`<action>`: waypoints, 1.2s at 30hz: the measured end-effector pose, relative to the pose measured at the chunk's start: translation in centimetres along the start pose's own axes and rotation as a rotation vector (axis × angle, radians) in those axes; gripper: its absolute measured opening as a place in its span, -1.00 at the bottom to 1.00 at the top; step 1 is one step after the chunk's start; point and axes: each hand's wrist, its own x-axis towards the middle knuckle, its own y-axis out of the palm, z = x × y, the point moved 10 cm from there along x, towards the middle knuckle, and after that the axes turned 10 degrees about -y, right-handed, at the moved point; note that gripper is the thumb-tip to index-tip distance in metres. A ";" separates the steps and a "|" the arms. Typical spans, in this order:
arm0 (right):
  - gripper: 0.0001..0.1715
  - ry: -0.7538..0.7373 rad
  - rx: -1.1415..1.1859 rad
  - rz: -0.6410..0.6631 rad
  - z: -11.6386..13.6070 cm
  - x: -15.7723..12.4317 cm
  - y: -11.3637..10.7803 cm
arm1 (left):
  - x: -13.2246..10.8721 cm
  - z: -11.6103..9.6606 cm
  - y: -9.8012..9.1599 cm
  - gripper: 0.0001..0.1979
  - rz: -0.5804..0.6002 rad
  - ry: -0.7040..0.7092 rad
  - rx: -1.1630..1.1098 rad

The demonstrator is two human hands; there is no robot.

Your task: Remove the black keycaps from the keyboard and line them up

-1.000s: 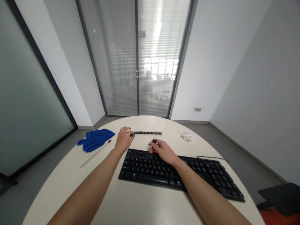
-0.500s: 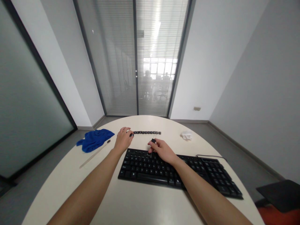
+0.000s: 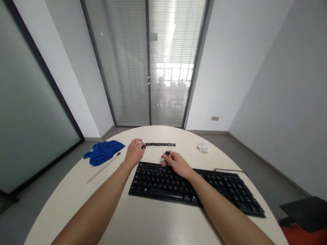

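My left hand (image 3: 135,151) rests on the table with its thumb and fingers closed around a black keycap (image 3: 143,147) at the left end of a row of keycaps (image 3: 159,144). My right hand (image 3: 176,162) is closed on a keycap puller (image 3: 167,153) with a black middle and thin wire ends. One wire end points up toward the row; the other reaches down over the top keys of the black keyboard (image 3: 163,194). My right forearm covers part of the keyboard.
On the left of the round table (image 3: 168,221) lie a blue cloth (image 3: 103,152) and a thin brush (image 3: 103,168) with a dark tip. A crumpled white tissue (image 3: 203,147) sits at the right. The keyboard's cable (image 3: 230,169) runs behind it. A chair (image 3: 305,214) stands at lower right.
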 end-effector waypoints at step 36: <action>-0.55 -0.112 0.002 0.013 2.5 -0.4 0.1 | -4.7 -8.8 -2.1 -0.70 0.822 0.182 -0.409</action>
